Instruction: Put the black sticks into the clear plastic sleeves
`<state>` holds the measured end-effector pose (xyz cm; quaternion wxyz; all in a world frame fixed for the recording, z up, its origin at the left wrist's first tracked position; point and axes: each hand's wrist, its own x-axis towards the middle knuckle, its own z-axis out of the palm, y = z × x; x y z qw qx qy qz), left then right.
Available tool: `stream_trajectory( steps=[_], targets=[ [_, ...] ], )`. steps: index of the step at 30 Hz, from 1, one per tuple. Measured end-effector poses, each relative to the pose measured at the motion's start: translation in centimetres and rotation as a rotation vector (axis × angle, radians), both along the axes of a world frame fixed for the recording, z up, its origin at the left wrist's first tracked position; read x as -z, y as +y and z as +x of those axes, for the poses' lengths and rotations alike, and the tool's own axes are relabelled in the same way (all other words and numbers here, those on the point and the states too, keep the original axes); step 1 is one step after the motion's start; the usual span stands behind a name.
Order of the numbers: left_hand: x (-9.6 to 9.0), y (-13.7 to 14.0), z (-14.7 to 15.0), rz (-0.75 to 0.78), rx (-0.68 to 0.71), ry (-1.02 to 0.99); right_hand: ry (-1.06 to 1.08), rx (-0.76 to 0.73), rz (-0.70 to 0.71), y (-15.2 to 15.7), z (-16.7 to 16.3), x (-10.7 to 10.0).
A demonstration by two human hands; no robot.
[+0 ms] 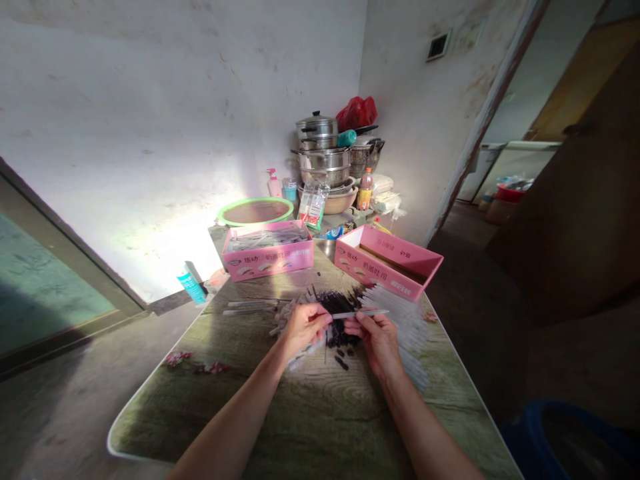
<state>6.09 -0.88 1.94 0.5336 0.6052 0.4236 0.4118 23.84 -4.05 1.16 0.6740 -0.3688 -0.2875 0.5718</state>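
Between my two hands, over the middle of the table, a slim pale grey pen [357, 314] lies level, its pointed end to the right. My left hand [306, 325] is closed, pinching the pen's left end between thumb and fingers. Thumb and fingers of my right hand [376, 331] grip it nearer the pointed end. Behind and between the hands is a heap of thin black pieces [336, 303], too small to name. Whitish pen-like tubes [400, 320] lie in a spread by my right hand, and pale short pieces [283, 317] are piled by my left.
On the wood-patterned table [200, 400], a pink box [267, 260] full of grey sticks stands back left; another pink box [390, 267] sits back right. Behind are a green-rimmed round tray [255, 212], stacked steel pots [323, 163] and a drink bottle [365, 190]. A blue tub [543, 440] stands right.
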Motion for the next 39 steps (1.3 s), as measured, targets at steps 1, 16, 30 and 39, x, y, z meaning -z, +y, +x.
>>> stream_trajectory(
  steps=[1, 16, 30, 39],
  targets=[
    [0.04, 0.01, 0.02, 0.0, -0.001, -0.039, 0.002, -0.001, -0.002, -0.02, -0.02, -0.05],
    [0.13, 0.15, -0.07, 0.072, -0.043, -0.129, -0.005, -0.011, -0.001, 0.12, 0.19, 0.47],
    [-0.01, 0.1, -0.03, 0.08, -0.078, -0.11, 0.007, -0.004, -0.005, 0.05, 0.1, 0.22],
    [0.48, 0.2, -0.06, 0.005, 0.001, 0.027, 0.0, -0.014, -0.002, 0.1, 0.15, 0.45]
  ],
)
